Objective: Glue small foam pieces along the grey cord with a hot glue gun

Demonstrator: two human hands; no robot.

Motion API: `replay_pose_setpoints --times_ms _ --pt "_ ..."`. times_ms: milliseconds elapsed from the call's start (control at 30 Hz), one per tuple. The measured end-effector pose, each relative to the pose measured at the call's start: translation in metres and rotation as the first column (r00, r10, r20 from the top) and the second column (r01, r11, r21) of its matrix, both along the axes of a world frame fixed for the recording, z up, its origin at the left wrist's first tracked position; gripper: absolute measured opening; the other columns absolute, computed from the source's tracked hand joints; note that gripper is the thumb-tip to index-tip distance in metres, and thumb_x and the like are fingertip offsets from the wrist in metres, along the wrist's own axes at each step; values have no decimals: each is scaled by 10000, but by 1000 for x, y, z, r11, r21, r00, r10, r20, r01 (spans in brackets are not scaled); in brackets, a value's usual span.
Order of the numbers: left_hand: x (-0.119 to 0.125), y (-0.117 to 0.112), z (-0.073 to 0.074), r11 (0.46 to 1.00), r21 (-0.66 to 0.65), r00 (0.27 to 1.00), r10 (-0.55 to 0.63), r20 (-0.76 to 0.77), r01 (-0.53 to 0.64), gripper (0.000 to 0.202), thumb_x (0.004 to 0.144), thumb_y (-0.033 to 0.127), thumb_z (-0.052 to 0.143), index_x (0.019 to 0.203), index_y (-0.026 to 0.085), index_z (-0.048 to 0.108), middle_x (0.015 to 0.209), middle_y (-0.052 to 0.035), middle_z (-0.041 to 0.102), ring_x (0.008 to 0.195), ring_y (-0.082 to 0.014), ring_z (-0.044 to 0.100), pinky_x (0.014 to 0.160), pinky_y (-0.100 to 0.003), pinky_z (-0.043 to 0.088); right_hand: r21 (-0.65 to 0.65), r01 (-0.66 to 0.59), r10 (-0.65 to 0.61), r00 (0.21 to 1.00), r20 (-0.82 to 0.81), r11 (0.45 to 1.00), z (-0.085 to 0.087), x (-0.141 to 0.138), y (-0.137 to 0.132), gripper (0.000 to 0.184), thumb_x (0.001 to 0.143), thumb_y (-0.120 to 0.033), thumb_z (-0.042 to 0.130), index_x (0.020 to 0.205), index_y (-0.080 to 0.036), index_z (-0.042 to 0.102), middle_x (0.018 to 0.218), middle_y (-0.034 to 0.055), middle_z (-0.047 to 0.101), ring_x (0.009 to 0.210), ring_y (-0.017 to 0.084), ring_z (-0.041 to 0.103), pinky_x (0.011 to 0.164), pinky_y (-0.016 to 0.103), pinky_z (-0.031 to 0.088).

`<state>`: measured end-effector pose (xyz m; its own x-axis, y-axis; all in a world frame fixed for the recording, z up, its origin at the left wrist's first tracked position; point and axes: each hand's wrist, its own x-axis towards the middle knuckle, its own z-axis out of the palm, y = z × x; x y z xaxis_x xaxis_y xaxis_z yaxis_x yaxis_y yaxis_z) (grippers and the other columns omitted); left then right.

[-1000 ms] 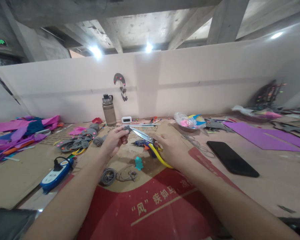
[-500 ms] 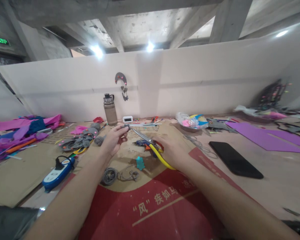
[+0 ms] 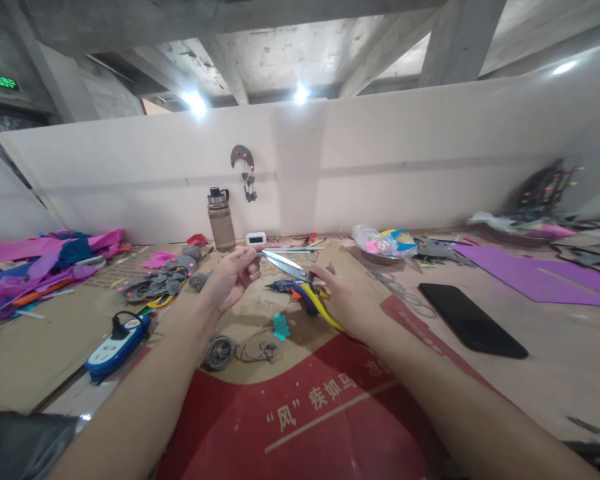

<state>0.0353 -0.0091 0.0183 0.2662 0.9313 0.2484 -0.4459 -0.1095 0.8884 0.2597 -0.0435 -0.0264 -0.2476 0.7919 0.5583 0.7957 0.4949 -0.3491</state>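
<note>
My right hand (image 3: 347, 293) grips the yellow-handled scissors (image 3: 286, 265), their metal blades pointing left and nearly together. At the blade tips, my left hand (image 3: 237, 273) is closed in a pinch on a small grey piece, mostly covered by the fingers. Beneath the scissors lies a blue and orange tool (image 3: 285, 286) like a glue gun, partly hidden by the right hand. Closer to me are a teal cut-out shape (image 3: 281, 327) and a coil of grey cord (image 3: 220, 352) with a loose end trailing right.
A black phone (image 3: 473, 320) lies to the right, near purple sheets (image 3: 525, 277). On the left are a blue power strip (image 3: 117, 348), grey felt pieces (image 3: 160, 283) and colourful scraps (image 3: 55, 257). A bottle (image 3: 221, 223) stands by the back wall, where a grey moon ornament (image 3: 243, 160) hangs.
The scissors have turned slightly, with more of the blade face showing and the handles shifted. The left fingers have moved a little right, covering more of the grey piece.
</note>
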Motion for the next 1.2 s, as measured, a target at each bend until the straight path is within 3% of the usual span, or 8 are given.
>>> replay_pose_setpoints --times_ms 133,300,400,800,1200 --pt "0 1 -1 1000 17 1000 -25 -2 25 277 660 167 723 912 91 637 618 20 470 505 -35 398 443 -158 327 27 7 -7 1000 -1 1000 2 0 -1 348 793 -174 508 1135 -214 557 890 69 536 708 156 495 600 229 342" --pt "-6 7 -5 999 -46 1000 13 -25 -15 256 732 357 664 744 130 546 590 25 483 403 -17 339 354 -135 229 -29 -23 22 999 -37 999 2 0 0 382 768 -134 518 1140 -219 542 917 65 530 720 151 503 618 226 358" --pt "-8 8 -6 998 -48 998 25 -59 -28 300 737 396 650 697 150 484 553 39 475 352 -6 275 327 -126 169 -40 -33 32 999 -20 999 2 0 0 335 794 -202 529 1127 -223 550 909 67 537 748 166 507 634 239 360" --pt "-5 3 -4 999 25 983 47 -180 -43 272 735 383 657 750 158 506 510 57 451 333 -5 244 337 -137 145 46 25 -30 993 115 999 5 1 -3 309 831 -254 493 1134 -262 552 900 63 567 739 173 490 602 255 296" --pt "-8 6 -8 998 52 971 32 -235 -21 257 758 394 629 749 155 533 508 48 425 353 -9 229 361 -165 122 45 -68 64 994 92 997 0 3 1 300 831 -211 463 1117 -240 548 949 70 589 780 175 525 654 261 351"
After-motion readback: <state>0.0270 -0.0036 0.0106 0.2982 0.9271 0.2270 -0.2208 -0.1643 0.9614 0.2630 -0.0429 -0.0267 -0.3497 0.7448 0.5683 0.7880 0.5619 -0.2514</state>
